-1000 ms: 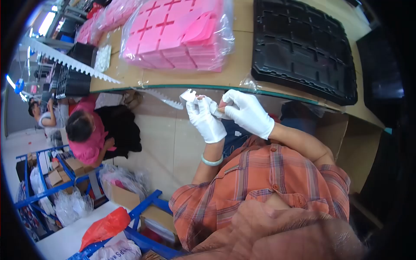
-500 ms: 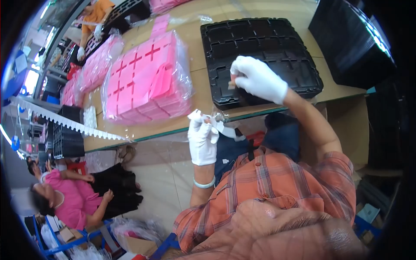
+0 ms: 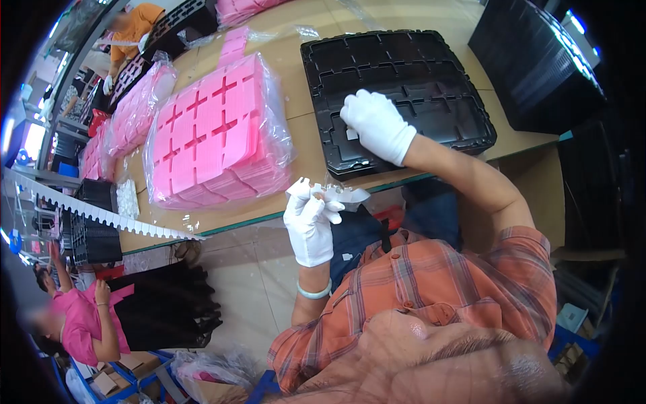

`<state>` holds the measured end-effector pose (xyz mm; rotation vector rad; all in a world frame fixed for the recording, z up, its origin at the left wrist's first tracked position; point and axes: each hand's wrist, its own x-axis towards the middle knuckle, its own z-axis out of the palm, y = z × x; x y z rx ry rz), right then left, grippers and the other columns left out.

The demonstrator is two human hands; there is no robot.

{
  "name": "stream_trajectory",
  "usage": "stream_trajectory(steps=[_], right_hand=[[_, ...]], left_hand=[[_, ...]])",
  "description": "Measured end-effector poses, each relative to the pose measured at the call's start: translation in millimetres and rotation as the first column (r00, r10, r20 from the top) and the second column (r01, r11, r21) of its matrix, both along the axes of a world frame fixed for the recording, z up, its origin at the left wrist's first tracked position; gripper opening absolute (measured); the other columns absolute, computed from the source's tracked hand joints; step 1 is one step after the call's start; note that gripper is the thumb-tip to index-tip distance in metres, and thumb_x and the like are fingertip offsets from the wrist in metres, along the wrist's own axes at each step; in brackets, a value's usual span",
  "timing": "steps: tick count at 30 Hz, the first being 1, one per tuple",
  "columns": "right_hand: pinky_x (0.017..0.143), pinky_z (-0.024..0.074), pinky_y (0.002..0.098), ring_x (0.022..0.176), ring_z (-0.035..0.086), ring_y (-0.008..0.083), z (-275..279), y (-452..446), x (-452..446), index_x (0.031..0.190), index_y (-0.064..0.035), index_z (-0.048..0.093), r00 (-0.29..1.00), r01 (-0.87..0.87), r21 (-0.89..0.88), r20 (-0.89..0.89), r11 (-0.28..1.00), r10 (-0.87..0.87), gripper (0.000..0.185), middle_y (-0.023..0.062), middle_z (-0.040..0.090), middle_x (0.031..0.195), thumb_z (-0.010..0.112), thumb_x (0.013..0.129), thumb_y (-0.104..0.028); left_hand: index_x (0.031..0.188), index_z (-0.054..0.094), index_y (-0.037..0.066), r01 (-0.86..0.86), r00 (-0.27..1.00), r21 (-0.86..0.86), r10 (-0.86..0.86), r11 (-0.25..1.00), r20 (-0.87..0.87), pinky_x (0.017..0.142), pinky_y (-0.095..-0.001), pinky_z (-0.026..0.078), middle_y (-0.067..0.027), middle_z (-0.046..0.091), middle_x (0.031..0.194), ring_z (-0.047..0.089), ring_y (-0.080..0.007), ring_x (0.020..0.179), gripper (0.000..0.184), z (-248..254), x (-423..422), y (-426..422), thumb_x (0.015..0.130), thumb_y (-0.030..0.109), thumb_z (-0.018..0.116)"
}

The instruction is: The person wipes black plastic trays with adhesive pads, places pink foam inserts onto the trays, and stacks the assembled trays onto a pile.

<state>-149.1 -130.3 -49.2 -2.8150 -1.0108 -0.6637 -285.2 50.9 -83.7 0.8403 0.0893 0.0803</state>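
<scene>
My left hand, in a white glove, is closed on a white notched strip that trails toward my body, just off the table's front edge. My right hand, also gloved, is over the left part of a black compartmented tray, fingers bent together. A small white piece shows at its fingertips, against the tray. Left of the tray lies a stack of pink sheets with cross-shaped cuts in clear plastic.
A stack of black trays stands at the right. Another long notched strip stretches past the table's left front. More pink bundles lie farther back. A person in pink is at lower left, another in orange at upper left.
My right hand has left the left hand and moved up over the black tray, lower onto it lately. The view has shifted toward the table. The person in pink has changed posture.
</scene>
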Motion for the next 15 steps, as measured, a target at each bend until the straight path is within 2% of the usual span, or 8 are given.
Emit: stream_trajectory(steps=[1,3,6,9,15], right_hand=[[0.062,0.0481,0.0365,0.075,0.056,0.0253,-2.7,4.6,-6.5,0.074,-0.0072,0.062,0.996,-0.022,0.021,0.082,1.000,0.020,0.009,0.0080,0.055,0.078,0.064,0.067,-0.013],[0.064,0.0496,0.0370,0.077,0.059,0.0277,-2.2,7.0,-9.7,0.074,-0.0067,0.062,1.000,-0.016,0.024,0.014,1.000,0.016,0.007,0.0099,0.057,0.080,0.063,0.070,-0.011],[0.069,0.0507,0.0394,0.080,0.061,0.0316,-0.7,1.2,1.7,0.078,-0.0059,0.063,0.961,0.158,0.166,-0.250,0.973,-0.113,0.005,0.0127,0.059,0.084,0.063,0.074,-0.010],[0.074,0.0509,0.0414,0.084,0.062,0.0343,1.9,-9.4,8.0,0.082,-0.0052,0.064,0.870,0.171,0.266,-0.492,0.949,-0.019,0.006,0.0149,0.061,0.090,0.063,0.078,-0.009],[0.073,0.0514,0.0425,0.087,0.063,0.0342,6.1,-5.2,11.9,0.078,-0.0042,0.066,0.885,0.115,0.183,-0.465,0.976,-0.017,0.005,0.0156,0.063,0.090,0.064,0.077,-0.008]], left_hand=[[0.106,0.056,0.001,0.011,1.000,-0.004,-0.011,1.000,-0.003,0.047,-0.0235,0.049,-0.0080,0.060,0.089,0.065,-0.0203,0.068,0.020,-5.9,-1.4,3.2,0.087,0.002,0.058],[0.110,0.055,-0.001,0.024,1.000,-0.020,-0.024,1.000,0.001,0.048,-0.0249,0.052,-0.0086,0.060,0.090,0.066,-0.0223,0.068,0.024,-8.3,-3.1,4.6,0.086,0.000,0.057],[0.110,0.055,-0.001,0.039,0.999,-0.029,-0.038,0.999,0.017,0.048,-0.0253,0.052,-0.0086,0.060,0.090,0.066,-0.0219,0.067,0.024,-7.2,-3.3,4.6,0.086,0.000,0.057],[0.110,0.055,-0.002,0.038,0.999,-0.030,-0.038,0.999,-0.001,0.048,-0.0251,0.051,-0.0085,0.060,0.090,0.065,-0.0215,0.065,0.024,-13.0,-5.0,5.8,0.086,0.000,0.057],[0.110,0.055,-0.002,0.043,0.999,-0.030,-0.043,0.999,-0.020,0.047,-0.0247,0.052,-0.0085,0.061,0.090,0.066,-0.0216,0.065,0.024,-10.2,-4.8,2.7,0.086,0.001,0.058]])
